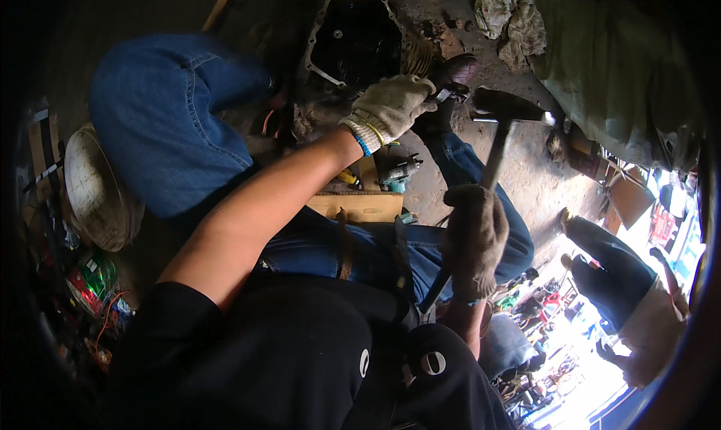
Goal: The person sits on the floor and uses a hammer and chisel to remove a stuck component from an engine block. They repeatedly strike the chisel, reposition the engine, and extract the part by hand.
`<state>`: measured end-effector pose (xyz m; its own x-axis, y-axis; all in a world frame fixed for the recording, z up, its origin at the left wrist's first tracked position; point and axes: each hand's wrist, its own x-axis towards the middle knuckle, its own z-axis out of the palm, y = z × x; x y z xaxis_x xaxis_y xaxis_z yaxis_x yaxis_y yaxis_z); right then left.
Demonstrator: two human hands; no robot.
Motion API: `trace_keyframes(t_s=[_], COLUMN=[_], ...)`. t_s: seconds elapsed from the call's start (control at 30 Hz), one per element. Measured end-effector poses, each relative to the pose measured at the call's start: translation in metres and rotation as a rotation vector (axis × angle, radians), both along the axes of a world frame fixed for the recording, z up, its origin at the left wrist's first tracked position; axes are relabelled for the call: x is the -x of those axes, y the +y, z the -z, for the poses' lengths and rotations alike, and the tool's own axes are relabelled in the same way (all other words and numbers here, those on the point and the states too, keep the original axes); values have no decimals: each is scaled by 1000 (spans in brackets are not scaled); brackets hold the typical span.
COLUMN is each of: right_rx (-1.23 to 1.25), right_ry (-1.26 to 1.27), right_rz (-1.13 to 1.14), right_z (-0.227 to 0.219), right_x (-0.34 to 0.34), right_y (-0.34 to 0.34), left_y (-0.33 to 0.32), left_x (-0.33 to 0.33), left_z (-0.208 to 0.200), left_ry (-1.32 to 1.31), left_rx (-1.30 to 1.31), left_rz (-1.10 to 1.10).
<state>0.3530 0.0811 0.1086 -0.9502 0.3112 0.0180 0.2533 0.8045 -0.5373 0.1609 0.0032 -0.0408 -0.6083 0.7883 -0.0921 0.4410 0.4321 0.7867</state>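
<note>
My right hand [478, 238], in a dirty work glove, is wrapped round the handle of a hammer [512, 107]. The hammer stands raised, its dark head uppermost, to the right of my other hand. My left hand [387, 108], in a pale knitted glove with a yellow-edged cuff, reaches forward over the ground. Its fingers are closed on a short metal piece [452, 93] with a shiny end; the exact kind is not clear. Just beyond that glove lies a large dark pan [317, 48] with a scalloped, bolt-holed flange. A shoe [460, 68] sits close behind the metal piece.
Between my legs are a wooden board [357, 206] and a small metal-and-teal tool [402, 171]. A round, stained container [98, 186] stands at left. Crumpled cloth [511, 21] and a hanging sheet [612, 73] are at far right. Another person [638, 302] is at lower right, near scattered clutter.
</note>
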Motion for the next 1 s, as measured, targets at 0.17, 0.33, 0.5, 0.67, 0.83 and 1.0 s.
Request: trace_keyframes(t_s=[0.17, 0.33, 0.5, 0.67, 0.83, 1.0], right_rx=[-589, -461, -191, -166, 310, 522], right_ry=[-25, 19, -85, -111, -237, -393], right_rz=[18, -54, 3, 161, 404, 456], right_z=[-29, 5, 8, -5, 24, 33], right_x=[-9, -8, -11, -24, -55, -75], right_y=[11, 5, 8, 26, 15, -4], left_y=[-1, 0, -29, -20, -24, -53], left_x=[-3, -2, -6, -32, -43, -55], left_z=[2, 0, 18, 24, 37, 91], left_ry=[53, -7, -354, 24, -158, -373], left_rx=[-40, -9, 122, 100, 114, 386], left_rz=[-8, 48, -69, 217, 404, 524])
